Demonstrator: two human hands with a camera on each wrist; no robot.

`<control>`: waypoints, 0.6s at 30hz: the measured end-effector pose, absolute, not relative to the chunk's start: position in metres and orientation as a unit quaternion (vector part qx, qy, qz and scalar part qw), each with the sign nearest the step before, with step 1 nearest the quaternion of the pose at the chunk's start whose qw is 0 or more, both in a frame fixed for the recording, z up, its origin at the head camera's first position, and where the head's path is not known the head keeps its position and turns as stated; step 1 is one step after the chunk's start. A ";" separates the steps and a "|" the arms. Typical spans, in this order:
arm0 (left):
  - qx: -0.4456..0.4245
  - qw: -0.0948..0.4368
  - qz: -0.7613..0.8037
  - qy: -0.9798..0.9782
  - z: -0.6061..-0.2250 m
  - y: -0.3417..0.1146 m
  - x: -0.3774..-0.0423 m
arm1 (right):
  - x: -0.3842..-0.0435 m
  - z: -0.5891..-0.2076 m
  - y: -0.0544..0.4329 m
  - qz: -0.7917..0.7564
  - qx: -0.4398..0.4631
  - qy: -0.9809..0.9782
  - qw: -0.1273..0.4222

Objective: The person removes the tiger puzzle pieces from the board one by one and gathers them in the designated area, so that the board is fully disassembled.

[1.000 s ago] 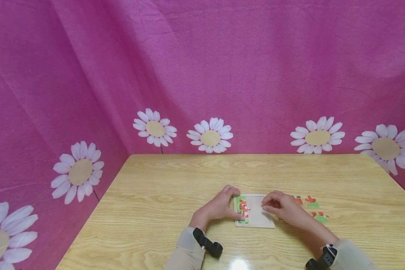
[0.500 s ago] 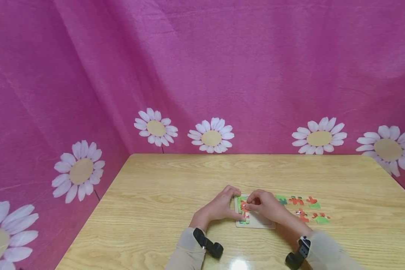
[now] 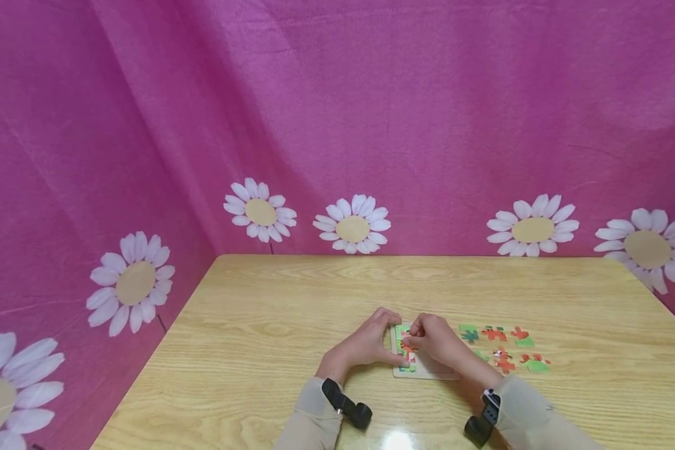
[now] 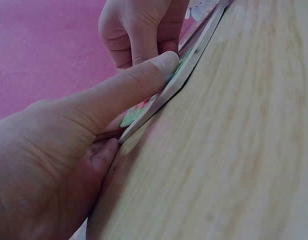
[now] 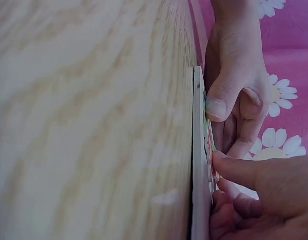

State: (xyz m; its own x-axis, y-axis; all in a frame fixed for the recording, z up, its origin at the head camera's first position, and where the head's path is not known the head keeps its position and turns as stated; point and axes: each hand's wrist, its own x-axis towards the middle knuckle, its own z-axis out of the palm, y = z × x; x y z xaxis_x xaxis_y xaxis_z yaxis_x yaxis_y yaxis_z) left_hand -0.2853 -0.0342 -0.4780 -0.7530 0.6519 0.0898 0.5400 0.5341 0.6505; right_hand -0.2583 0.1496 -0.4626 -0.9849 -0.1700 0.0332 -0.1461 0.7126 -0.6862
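A shallow puzzle tray (image 3: pixel 432 371) lies on the table, with jigsaw pieces (image 3: pixel 410 359) of a red and green picture along its left side. My left hand (image 3: pixel 364 344) grips the tray's left end. Its thumb (image 4: pixel 166 62) lies over the near rim and the pieces beside it, fingers at the far corner. Over that same left side, my right hand (image 3: pixel 440 342) pinches a puzzle piece (image 3: pixel 405 334) low against the set pieces. The hand hides most of that piece and the tray's middle.
Several loose puzzle pieces (image 3: pixel 494 335) lie in two rows right of the tray, one partly behind the right wrist. The wooden table (image 3: pixel 292 294) reaches back to a pink curtain (image 3: pixel 427 125) with daisies. Both wrists wear black cameras (image 3: pixel 486 415).
My right hand has moved left from the tray's right side to the pieces at its left, uncovering loose pieces behind it. My left hand has kept its grip on the tray.
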 end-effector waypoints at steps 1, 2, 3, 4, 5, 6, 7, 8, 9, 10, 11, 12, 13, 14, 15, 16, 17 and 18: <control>0.341 0.083 0.341 0.872 -0.478 -0.034 -0.285 | -0.258 -0.463 0.149 -0.369 -0.085 0.926 0.014; 0.340 0.083 0.342 0.872 -0.478 -0.034 -0.285 | -0.258 -0.463 0.149 -0.367 -0.085 0.926 0.012; 0.340 0.084 0.342 0.872 -0.478 -0.034 -0.285 | -0.258 -0.463 0.149 -0.366 -0.085 0.927 0.010; 0.339 0.085 0.344 0.872 -0.478 -0.034 -0.285 | -0.258 -0.463 0.149 -0.363 -0.085 0.928 0.006; 0.339 0.087 0.344 0.871 -0.478 -0.034 -0.285 | -0.258 -0.463 0.149 -0.364 -0.083 0.928 0.004; 0.339 0.088 0.345 0.871 -0.478 -0.034 -0.285 | -0.258 -0.464 0.149 -0.364 -0.081 0.928 0.002; 0.341 0.087 0.345 0.870 -0.478 -0.034 -0.285 | -0.258 -0.464 0.149 -0.366 -0.079 0.927 0.002; 0.342 0.087 0.345 0.870 -0.479 -0.035 -0.285 | -0.258 -0.464 0.149 -0.368 -0.078 0.927 0.002; 0.343 0.087 0.345 0.869 -0.479 -0.035 -0.286 | -0.258 -0.463 0.149 -0.370 -0.075 0.926 0.003; 0.343 0.086 0.346 0.869 -0.479 -0.035 -0.286 | -0.258 -0.464 0.149 -0.373 -0.071 0.925 0.005; 0.344 0.086 0.345 0.869 -0.479 -0.035 -0.286 | -0.258 -0.463 0.149 -0.376 -0.066 0.924 0.009; 0.345 0.085 0.345 0.869 -0.479 -0.035 -0.286 | -0.258 -0.463 0.149 -0.378 -0.062 0.923 0.013; 0.346 0.084 0.344 0.869 -0.480 -0.035 -0.286 | -0.258 -0.463 0.149 -0.380 -0.058 0.923 0.015; 0.344 0.085 0.345 0.869 -0.480 -0.035 -0.286 | -0.258 -0.463 0.149 -0.380 -0.054 0.923 0.018; 0.344 0.085 0.345 0.869 -0.480 -0.035 -0.287 | -0.259 -0.463 0.148 -0.381 -0.051 0.923 0.019; 0.343 0.085 0.345 0.869 -0.480 -0.035 -0.287 | -0.259 -0.463 0.148 -0.381 -0.052 0.923 0.018; 0.344 0.084 0.344 0.870 -0.481 -0.035 -0.287 | -0.259 -0.463 0.148 -0.380 -0.056 0.923 0.017; 0.344 0.082 0.344 0.870 -0.481 -0.035 -0.287 | -0.259 -0.463 0.148 -0.379 -0.058 0.923 0.015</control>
State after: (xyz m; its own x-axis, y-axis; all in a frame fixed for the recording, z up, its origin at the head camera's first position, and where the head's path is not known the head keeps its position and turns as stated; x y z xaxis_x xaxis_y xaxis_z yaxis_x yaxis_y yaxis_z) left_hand -0.2870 -0.0354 -0.4810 -0.7492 0.6557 0.0936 0.5423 0.5261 0.6550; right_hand -0.2592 0.1477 -0.4628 -0.9927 -0.1192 0.0162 -0.0962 0.7055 -0.7022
